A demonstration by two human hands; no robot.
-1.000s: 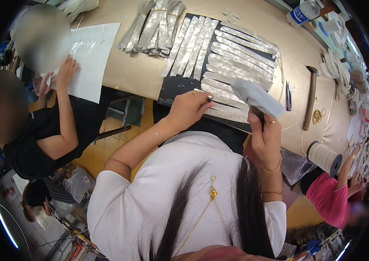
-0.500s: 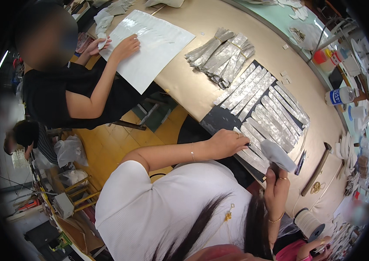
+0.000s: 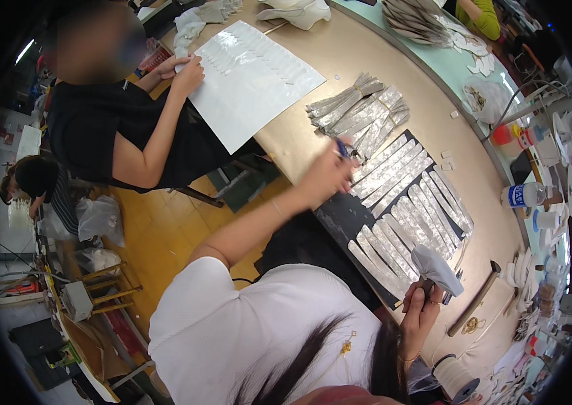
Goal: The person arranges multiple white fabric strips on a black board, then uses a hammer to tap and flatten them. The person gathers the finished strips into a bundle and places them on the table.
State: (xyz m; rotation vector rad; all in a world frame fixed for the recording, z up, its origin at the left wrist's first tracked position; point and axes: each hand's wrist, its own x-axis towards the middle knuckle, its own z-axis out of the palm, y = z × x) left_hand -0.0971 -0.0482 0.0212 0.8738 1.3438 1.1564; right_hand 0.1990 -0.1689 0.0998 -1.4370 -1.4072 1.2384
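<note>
My left hand [image 3: 330,170], smeared by motion, is over the far left end of the strips, its fingers closed round a slim dark-blue tool [image 3: 344,147] whose kind I cannot make out. Near the table's front edge, my right hand [image 3: 422,316] grips the short handle of a mallet with a pale grey-white head [image 3: 438,270]. Beneath and between my hands, silvery mottled strips [image 3: 384,253] with rounded ends lie in rows on a black mat [image 3: 337,217]. Bundles of similar strips [image 3: 360,111], tied with bands, rest just beyond the mat.
A hammer [image 3: 475,298] lies at the right, with a coil of yellow cord [image 3: 473,325] by it. A spool [image 3: 456,378] stands nearer me. Bottles [image 3: 525,196] line the right side. On the left, a co-worker [image 3: 107,128] handles a white sheet [image 3: 259,81].
My left hand has moved away from the near strips, up toward the bundles. The mallet in my right hand has shifted slightly nearer me. The co-worker's hands have drawn closer together.
</note>
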